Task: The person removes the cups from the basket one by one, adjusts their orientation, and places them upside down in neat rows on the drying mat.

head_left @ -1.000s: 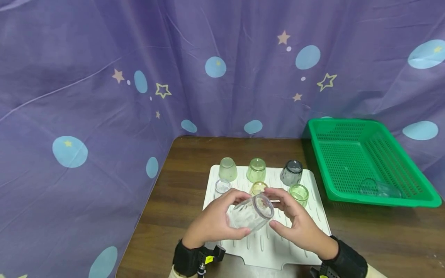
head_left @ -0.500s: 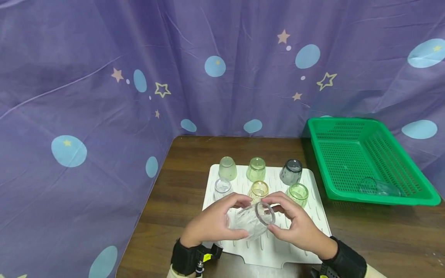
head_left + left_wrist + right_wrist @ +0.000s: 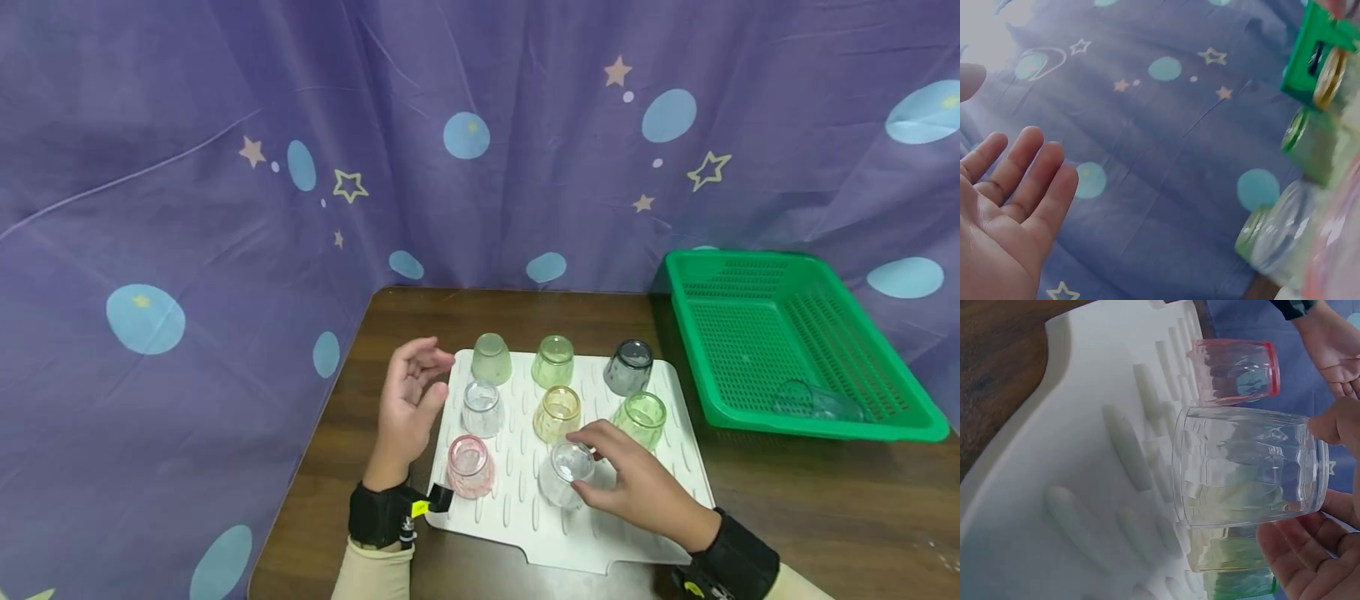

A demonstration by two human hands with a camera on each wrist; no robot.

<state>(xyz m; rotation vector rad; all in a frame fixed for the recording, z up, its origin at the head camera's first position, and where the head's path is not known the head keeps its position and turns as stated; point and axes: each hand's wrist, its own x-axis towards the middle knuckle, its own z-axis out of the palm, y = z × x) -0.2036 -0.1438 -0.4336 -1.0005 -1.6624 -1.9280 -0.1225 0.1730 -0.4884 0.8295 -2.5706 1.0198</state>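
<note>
My right hand (image 3: 637, 483) pinches a clear glass (image 3: 566, 475) between thumb and fingers near its base. The glass stands upside down, its rim down at the white ribbed tray (image 3: 517, 533); the right wrist view shows the grip on the clear glass (image 3: 1247, 469) from the side. Left of the tray, my left hand (image 3: 408, 404) is raised with its fingers spread and holds nothing. Nearest to it are an upturned clear glass (image 3: 482, 408) and a pink glass (image 3: 470, 467). Just beyond the held glass sits a yellow glass (image 3: 557, 414).
Along the tray's back edge stand a frosted green glass (image 3: 491, 360), a light green glass (image 3: 552, 362) and a dark grey glass (image 3: 628, 368). A bright green glass (image 3: 641, 419) is beside my right fingers. At right, a green basket (image 3: 810, 429) holds a bluish glass (image 3: 817, 402) on its side.
The clear glass, earlier held tilted between both hands, is now upside down at the tray. My left hand has let go and moved away to the left, uncovering the pink glass.
</note>
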